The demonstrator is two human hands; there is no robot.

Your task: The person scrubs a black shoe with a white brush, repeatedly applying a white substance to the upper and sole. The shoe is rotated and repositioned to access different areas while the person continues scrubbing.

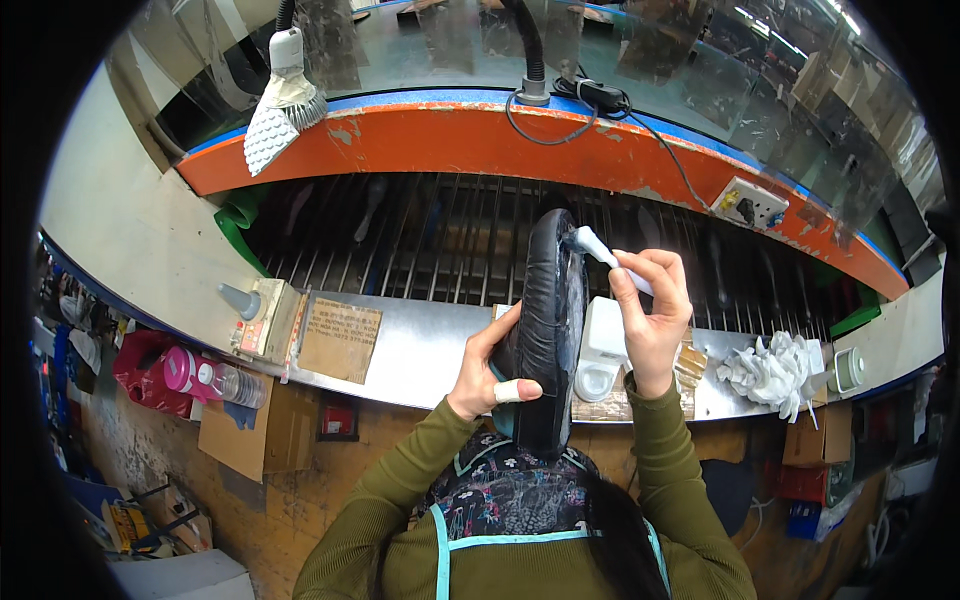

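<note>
A black shoe upper point(540, 330) with a gathered, wrinkled side stands on edge above the bench front. My left hand point(492, 372) is closed around its left side, with a white wrap on the thumb. A thin white-handled brush point(598, 248) sits pinched between the fingers of my right hand point(655, 310). Its tip touches the upper's right-facing underside near the far end, where a greyish-white smear shows. Just right of the upper, below my right hand, a white plastic container point(603, 340) with a round cup rests on cardboard.
Beyond the metal ledge point(425, 350) runs a rack of metal rods point(400, 240) under an orange beam point(430, 145). A lamp point(275, 125) hangs at the upper left. White crumpled gloves point(770, 370) lie at right; a grey cone on a box point(262, 315) stands at left.
</note>
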